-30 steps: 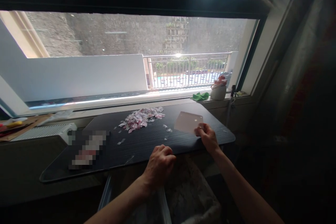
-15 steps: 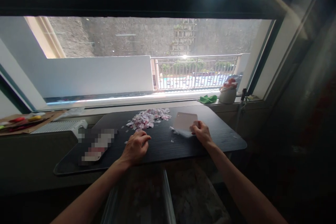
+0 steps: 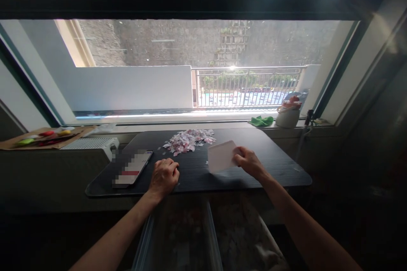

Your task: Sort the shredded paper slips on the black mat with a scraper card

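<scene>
My right hand (image 3: pixel 249 161) is closed on the edge of a pale, flat plastic scraper (image 3: pixel 221 156), held tilted over the right half of the dark table (image 3: pixel 190 178). A few tiny scraps show at the scraper's left edge; what lies behind it is hidden. My left hand (image 3: pixel 164 175) rests near the table's front edge, fingers curled into a loose fist with nothing visible in them. Beyond it lies a heap of small torn paper scraps (image 3: pixel 189 140), white and pinkish. Left of that hand is a phone (image 3: pixel 135 171), partly pixelated.
A white radiator (image 3: pixel 95 146) and cardboard (image 3: pixel 47 137) with coloured items sit at the left. On the window sill are a green cloth (image 3: pixel 261 121) and a pale pot (image 3: pixel 288 116) with reddish contents. Below the table edge stands a clear-sided container (image 3: pixel 216 237).
The view has shifted, moving the table rightward in frame. My right hand has tilted the scraper and brought it slightly nearer me. My left hand's fingers have curled in closer.
</scene>
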{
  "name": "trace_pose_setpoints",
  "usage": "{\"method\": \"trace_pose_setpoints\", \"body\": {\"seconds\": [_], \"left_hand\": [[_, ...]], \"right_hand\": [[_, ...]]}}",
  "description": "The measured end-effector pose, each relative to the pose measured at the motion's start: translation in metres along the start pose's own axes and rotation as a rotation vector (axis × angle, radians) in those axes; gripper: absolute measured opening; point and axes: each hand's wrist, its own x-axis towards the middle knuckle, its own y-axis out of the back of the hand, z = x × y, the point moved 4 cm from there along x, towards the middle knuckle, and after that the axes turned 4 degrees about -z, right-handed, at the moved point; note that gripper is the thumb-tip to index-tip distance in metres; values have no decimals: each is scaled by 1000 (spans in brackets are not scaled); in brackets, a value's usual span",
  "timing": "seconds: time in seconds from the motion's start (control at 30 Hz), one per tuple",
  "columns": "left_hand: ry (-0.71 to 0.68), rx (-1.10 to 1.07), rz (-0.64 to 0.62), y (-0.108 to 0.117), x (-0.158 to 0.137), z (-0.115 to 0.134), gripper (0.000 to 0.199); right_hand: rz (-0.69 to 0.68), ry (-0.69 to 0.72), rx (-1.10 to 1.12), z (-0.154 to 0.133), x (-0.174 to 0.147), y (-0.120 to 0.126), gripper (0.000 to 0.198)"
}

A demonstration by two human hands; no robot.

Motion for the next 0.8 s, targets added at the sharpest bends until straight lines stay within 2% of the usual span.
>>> {"method": "trace_pose_setpoints", "body": {"seconds": [0.17,0.37,0.53,0.7,0.8], "left_hand": [[3,25,7,-1,0,-1,22],[23,24,-11,-1,0,0,23],[23,28,-15,-2,0,-1,22],[22,28,-10,-1,-1,-1,23],[22,17,-15,0,0,-1,23]], "right_hand": [[67,35,23,0,5,0,22],[-3,-13,-46,-1,2,0,20],[30,-35,63,-3,-2,6,25],[-25,-70,120,9,-2,-3,21],[-64,-124,167,18,-8,3,19]]}}
